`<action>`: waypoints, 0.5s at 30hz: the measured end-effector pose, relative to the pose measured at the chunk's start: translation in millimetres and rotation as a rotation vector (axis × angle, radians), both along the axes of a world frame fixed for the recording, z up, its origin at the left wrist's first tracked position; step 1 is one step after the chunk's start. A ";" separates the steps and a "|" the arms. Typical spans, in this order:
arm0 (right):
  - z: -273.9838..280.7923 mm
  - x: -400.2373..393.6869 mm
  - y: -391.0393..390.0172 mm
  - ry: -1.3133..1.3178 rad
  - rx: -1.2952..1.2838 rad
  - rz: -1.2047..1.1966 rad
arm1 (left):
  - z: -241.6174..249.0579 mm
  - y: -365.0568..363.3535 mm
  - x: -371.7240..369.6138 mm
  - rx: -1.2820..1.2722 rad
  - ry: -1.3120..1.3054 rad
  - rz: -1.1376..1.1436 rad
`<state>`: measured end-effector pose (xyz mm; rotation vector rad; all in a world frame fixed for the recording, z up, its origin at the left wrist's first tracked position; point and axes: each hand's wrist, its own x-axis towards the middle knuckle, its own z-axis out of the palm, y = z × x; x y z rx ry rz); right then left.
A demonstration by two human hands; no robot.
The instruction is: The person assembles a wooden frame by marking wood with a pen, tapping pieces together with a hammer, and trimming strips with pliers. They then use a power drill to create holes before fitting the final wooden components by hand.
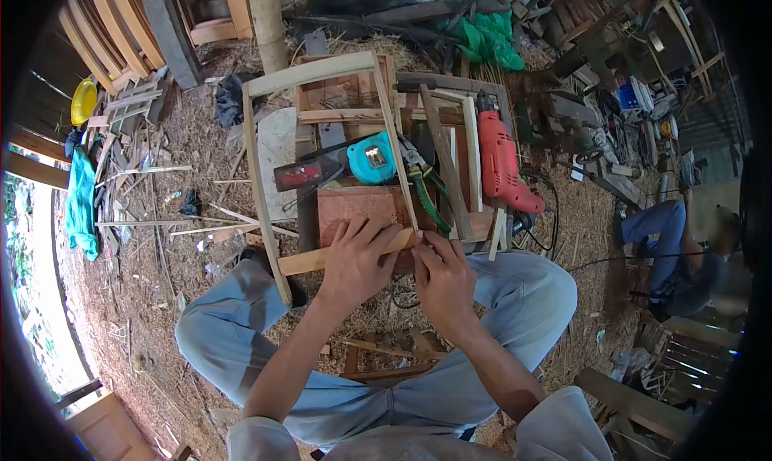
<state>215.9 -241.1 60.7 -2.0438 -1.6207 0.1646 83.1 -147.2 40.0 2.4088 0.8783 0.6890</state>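
Observation:
A light wooden frame (pixel 310 73) stands tilted over a low wooden work block, its near rail towards my body. My left hand (pixel 358 260) is closed over that near rail, fingers lying across it. At the frame's near right corner, my right hand (pixel 444 282) pinches the joint with thumb and fingertips; whether a small piece is between them is hidden. Beyond the hands lie a teal tape measure (pixel 371 162) and green-handled pliers (pixel 426 187). A reddish wooden block (pixel 342 207) lies just past my left hand.
A red power drill (pixel 500 159) with a black cord rests at the right of the bench. Wood strips and shavings cover the ground. Another person (pixel 671 248) sits at the far right. Curved wooden pieces (pixel 121 22) lean at the upper left.

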 end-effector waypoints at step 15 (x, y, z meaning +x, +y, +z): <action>8.4 -11.4 22.1 -0.090 -0.063 -0.152 | -12.7 -3.0 -5.4 0.057 0.070 -0.010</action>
